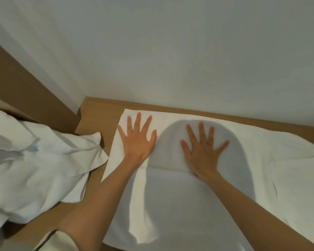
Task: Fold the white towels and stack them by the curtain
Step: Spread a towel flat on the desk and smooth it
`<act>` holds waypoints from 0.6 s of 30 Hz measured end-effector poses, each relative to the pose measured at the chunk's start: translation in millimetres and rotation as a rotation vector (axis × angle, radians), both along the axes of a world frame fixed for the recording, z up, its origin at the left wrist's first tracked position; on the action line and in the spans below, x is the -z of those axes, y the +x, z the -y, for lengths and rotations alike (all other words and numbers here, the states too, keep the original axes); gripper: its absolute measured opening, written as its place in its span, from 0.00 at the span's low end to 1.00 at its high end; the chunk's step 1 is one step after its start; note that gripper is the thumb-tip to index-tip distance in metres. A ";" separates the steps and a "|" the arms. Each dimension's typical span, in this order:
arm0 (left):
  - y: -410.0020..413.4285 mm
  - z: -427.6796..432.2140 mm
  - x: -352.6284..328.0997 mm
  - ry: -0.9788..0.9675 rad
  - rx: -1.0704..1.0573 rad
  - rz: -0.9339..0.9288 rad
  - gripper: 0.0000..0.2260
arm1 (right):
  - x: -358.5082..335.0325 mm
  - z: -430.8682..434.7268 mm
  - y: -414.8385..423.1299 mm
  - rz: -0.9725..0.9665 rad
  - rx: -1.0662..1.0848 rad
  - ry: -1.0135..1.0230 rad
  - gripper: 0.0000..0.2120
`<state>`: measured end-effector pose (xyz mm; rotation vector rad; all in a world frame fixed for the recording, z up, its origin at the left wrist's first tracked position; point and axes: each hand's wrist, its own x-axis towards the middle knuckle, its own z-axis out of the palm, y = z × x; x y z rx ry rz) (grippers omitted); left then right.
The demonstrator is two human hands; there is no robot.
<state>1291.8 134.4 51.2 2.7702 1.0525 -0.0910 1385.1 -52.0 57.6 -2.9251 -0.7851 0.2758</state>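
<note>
Head view: a white terry towel lies spread on the tan wooden table. Left hand and right hand press flat on it, fingers splayed, gripping nothing. Judged step: smoothing; next, take an edge and fold. Crumpled white towels wait left.

Pale wall, tan worktop
The wall meets the worktop's far edge; a brown panel rises beyond its left edge.

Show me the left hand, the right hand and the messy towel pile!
left hand (pixel 137 142): head view, back of the hand.
right hand (pixel 202 153): head view, back of the hand.
messy towel pile (pixel 36 160): head view, middle of the crumpled cloth.
</note>
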 end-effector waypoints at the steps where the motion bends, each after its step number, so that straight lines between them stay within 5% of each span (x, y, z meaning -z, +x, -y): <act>1: -2.0 -6.2 1.0 0.006 0.000 0.001 0.25 | 0.9 -4.2 -0.8 0.010 0.002 -0.006 0.28; 18: -2.9 -17.9 -20.5 -0.021 0.024 -0.060 0.25 | -15.1 34.3 -5.9 -0.005 0.064 -0.022 0.24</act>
